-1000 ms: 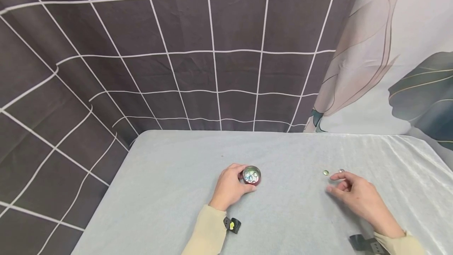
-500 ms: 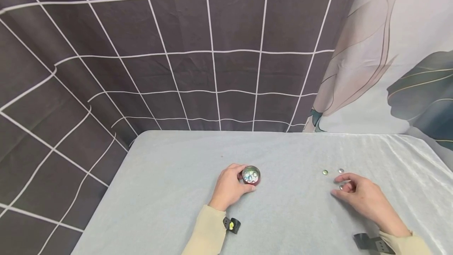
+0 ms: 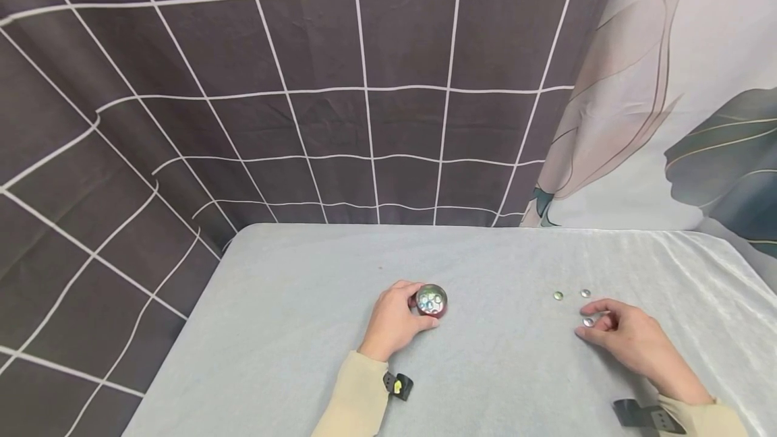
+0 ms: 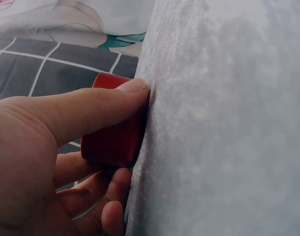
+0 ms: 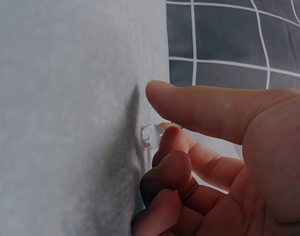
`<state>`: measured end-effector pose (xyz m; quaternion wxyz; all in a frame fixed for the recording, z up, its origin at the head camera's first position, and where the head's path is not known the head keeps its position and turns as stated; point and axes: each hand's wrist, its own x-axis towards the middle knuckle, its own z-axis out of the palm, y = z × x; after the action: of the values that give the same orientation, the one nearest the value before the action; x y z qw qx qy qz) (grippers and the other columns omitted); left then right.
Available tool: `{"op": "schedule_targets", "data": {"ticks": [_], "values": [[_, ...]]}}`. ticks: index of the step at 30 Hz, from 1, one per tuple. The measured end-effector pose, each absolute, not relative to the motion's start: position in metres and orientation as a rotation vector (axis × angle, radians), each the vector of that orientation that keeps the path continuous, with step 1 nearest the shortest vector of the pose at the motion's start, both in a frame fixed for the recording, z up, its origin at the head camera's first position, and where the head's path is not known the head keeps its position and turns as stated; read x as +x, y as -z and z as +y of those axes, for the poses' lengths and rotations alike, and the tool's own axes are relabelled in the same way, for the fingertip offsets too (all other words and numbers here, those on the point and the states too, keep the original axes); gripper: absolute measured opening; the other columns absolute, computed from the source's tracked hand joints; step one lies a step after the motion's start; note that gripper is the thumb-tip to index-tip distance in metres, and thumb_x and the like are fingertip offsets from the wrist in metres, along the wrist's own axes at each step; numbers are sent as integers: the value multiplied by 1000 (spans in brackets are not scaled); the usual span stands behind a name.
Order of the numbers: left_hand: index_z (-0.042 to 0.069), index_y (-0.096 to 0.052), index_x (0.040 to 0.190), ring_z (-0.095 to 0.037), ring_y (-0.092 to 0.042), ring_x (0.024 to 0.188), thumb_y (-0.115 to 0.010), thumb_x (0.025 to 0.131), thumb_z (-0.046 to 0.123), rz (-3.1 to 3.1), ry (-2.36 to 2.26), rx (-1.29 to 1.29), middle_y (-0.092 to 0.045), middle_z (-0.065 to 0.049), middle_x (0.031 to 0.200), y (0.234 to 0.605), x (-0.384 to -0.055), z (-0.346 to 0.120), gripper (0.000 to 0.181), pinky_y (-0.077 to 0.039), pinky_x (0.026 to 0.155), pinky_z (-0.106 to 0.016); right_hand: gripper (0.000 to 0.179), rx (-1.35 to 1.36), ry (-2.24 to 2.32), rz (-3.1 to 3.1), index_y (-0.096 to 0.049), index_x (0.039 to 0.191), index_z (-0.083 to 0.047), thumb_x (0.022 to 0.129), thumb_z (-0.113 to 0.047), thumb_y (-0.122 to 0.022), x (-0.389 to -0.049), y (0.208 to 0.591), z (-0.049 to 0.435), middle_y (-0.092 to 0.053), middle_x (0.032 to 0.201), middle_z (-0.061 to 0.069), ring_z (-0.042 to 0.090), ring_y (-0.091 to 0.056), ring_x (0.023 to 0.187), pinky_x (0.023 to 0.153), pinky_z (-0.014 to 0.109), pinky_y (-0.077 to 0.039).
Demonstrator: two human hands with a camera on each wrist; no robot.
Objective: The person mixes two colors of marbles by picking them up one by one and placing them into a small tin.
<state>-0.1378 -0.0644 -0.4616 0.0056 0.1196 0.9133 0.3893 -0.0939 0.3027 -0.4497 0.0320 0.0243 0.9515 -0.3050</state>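
My left hand holds a small red round container, thumb on the near side and fingers behind it. Clear and bluish glass beads show inside its round top. In the left wrist view its red side stands against the cloth under my thumb. My right hand is low over the cloth at the right, thumb and index finger apart. Between their tips lies a clear glass bead; in the right wrist view the glass bead sits right by the index fingertip, with the thumb away from it.
A greenish glass bead and another clear one lie just beyond my right hand. Pale velvety cloth covers the table. Behind it hang a dark curtain with a white grid and a leaf-print curtain.
My right hand has drawn back to the right. A clear bead that was hidden by its fingers now shows on the cloth. The left hand and container have stayed put.
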Motion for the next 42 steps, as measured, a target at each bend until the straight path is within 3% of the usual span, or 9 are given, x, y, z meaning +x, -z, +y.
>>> {"op": "schedule_targets", "data": {"ticks": [26,42], "values": [[5,-70,123,-25,-64,110,-91,73,21,2854,-1204,374,-67,-6,117,462,-139,-64,57,-49,96,-41,34,122,935,2903,-66,106,6,88,-21,-76,-96,453,310,-63,73,-3,4,-48,62,60,26,-39],[6,-70,123,-26,-63,111,-91,72,22,2855,-1189,356,-67,-5,117,463,-138,-65,57,-48,97,-42,33,139,932,2905,-67,105,7,89,-22,-76,-96,454,310,-60,73,-3,5,-46,62,59,26,-38]]}}
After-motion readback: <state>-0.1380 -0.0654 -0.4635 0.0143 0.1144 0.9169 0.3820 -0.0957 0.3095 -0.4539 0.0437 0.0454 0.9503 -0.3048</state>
